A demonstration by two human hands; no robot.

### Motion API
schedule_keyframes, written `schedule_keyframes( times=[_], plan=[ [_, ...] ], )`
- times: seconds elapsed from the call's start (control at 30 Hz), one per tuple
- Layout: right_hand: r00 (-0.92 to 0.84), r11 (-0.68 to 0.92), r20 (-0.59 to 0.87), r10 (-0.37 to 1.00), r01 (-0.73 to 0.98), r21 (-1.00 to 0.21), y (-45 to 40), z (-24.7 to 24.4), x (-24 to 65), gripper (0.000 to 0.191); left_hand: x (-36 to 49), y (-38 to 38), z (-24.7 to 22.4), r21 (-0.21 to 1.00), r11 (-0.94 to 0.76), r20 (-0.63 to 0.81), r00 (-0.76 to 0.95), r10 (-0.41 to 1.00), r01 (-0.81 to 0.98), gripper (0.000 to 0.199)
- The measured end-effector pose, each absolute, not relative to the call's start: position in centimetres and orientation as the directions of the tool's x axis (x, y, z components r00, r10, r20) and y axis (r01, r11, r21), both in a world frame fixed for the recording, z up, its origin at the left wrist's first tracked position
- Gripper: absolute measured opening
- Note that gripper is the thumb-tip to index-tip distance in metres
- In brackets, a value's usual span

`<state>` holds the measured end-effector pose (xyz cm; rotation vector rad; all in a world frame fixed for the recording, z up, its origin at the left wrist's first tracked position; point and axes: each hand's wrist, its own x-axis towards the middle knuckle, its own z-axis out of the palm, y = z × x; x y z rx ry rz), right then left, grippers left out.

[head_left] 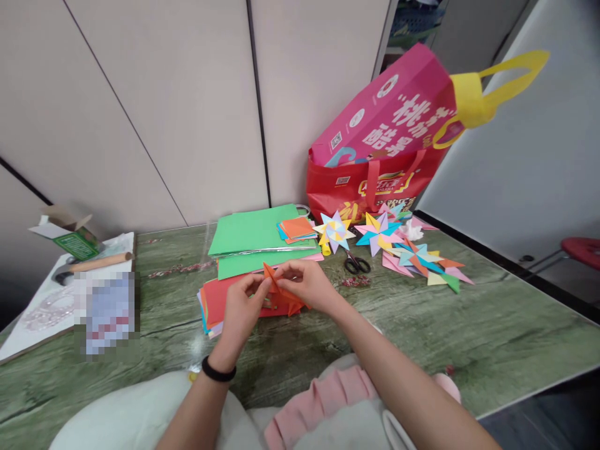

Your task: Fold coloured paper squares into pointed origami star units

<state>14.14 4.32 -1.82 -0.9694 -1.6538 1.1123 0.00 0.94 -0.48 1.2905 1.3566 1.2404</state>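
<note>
Green marbled tabletop [398, 350] lies under both hands. Left hand [244, 312] and right hand [312, 284] pinch pointed, creased orange paper [281, 297] between their fingertips, above red sheets [218, 300]; black scissors [357, 265] sit beyond the right hand.

Folded stars [335, 231]: matt coloured paper, crisply creased. Tabletop [398, 331]: smooth, glossy, green-streaked, stone-look. Scissors [357, 265]: dark handles, plastic-looking. Lower carrier bag [337, 187]: red, shiny. Small box [77, 240]: printed card. Hammer handle [105, 261]: smooth, wood-looking. Ruffle [319, 400]: soft pink cloth.
</note>
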Motion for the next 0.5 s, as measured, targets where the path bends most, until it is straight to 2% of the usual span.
schedule_keyframes(
  times=[0.1, 0.3, 0.5],
  plan=[
    [-0.284, 0.295, 0.258, 0.924, 0.097, -0.951, 4.43, -1.84, 14.17, 0.013, -0.01, 0.96, -0.49, 0.996, -0.009, 0.015, -0.071, 0.997, 0.09, 0.022],
    [-0.306, 0.268, 0.234, 0.923, 0.075, -0.96, 4.5, -1.79, 14.32, 0.031, 0.06, 0.97, -0.59, 0.999, -0.003, 0.006, -0.079, 0.997, 0.04, 0.025],
    [-0.342, 0.274, 0.247, 0.907, 0.032, -0.961, 4.67, -2.19, 14.41, 0.027, -0.32, 1.21, -0.83, 0.978, -0.089, 0.107, -0.088, 0.99, 0.191, 0.017]
  ],
)
